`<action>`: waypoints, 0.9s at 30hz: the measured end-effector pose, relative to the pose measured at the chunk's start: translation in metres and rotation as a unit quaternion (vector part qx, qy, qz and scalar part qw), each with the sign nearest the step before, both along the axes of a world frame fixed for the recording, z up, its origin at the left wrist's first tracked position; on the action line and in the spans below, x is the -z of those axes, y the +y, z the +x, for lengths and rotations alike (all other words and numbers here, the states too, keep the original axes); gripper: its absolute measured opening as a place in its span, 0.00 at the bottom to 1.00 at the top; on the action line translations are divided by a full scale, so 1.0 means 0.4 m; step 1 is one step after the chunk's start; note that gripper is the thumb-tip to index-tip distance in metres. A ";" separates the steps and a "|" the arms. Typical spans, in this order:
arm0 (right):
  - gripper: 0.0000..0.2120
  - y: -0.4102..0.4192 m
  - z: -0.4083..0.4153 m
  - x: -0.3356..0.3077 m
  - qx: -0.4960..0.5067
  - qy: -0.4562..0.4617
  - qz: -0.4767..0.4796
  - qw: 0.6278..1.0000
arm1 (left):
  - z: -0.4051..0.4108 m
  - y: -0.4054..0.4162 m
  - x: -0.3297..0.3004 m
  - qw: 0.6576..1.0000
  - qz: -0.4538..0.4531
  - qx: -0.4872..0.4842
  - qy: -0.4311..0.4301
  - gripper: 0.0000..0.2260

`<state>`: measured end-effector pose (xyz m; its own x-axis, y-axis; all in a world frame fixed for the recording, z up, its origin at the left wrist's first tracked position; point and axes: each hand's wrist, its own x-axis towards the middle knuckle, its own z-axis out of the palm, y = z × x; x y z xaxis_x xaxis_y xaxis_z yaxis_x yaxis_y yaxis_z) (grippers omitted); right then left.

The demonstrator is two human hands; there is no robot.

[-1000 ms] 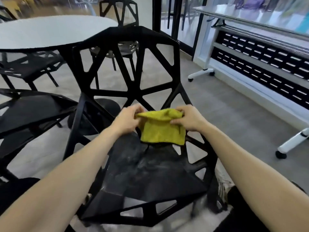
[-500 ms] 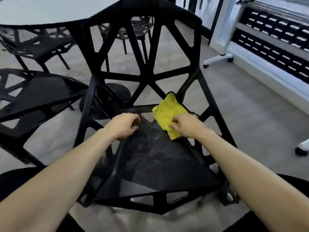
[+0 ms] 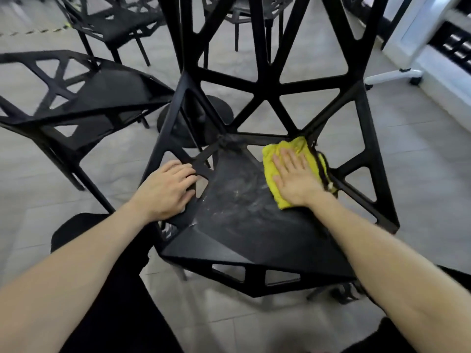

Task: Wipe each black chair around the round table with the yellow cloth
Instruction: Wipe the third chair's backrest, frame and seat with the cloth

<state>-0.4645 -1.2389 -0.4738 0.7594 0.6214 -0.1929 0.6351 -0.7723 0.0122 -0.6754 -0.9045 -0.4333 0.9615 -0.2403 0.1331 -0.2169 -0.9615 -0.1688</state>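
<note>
A black chair (image 3: 244, 233) with an open triangular frame stands right in front of me, its dusty seat streaked with pale marks. The yellow cloth (image 3: 271, 171) lies flat on the seat's back right corner, near the backrest. My right hand (image 3: 295, 177) presses it down with straight, spread fingers. My left hand (image 3: 168, 189) grips the chair's left frame strut, fingers curled round the bar.
A second black chair (image 3: 84, 98) stands close on the left, and others (image 3: 114, 24) behind it. The round table's black base (image 3: 204, 115) sits on the grey floor behind the chair. A white wheeled table frame (image 3: 397, 75) stands at the right.
The cloth went from being held up between both hands to lying flat on the seat under my right palm. My left hand let go of it and took the chair's frame. The view tilted down.
</note>
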 end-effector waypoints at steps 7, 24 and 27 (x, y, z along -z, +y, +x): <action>0.48 0.080 -0.372 -0.028 -0.063 0.104 0.079 0.989 | 0.015 -0.003 0.003 1.000 -0.004 0.012 0.006 0.17; 0.38 0.036 0.012 -0.005 0.115 -0.045 0.032 0.992 | 0.052 0.076 -0.063 0.994 -0.009 0.072 -0.080 0.14; 0.40 0.098 -0.149 -0.014 0.141 0.014 0.040 0.989 | 0.052 0.075 -0.069 0.995 -0.010 0.067 -0.075 0.15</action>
<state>-0.5240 -1.1996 -0.4683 0.8997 0.3997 -0.1755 0.3936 -0.9166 -0.0702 -0.6545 -0.8746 -0.4056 0.8897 -0.3611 0.2792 -0.3171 -0.9290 -0.1909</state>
